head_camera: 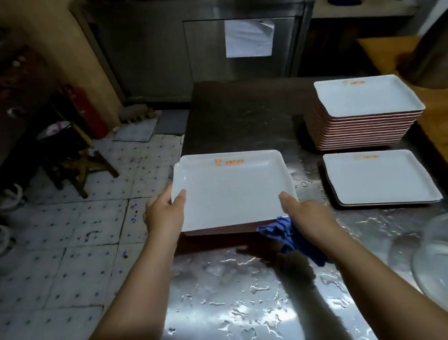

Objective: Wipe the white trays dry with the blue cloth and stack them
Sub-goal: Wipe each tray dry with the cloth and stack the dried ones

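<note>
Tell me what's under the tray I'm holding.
Under the held tray sits a short stack of trays, only edges showing, on the wet steel table. Blue cloth hangs beneath the right hand.

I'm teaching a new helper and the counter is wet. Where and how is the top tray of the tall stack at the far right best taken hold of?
Grip the top tray by its raised rim at the two short ends, one hand coming in from each side, thumbs over the lip and fingers under it. It lies flat on the tall stack, its rim overhanging; the steel pot seems to crowd the right side.
</note>
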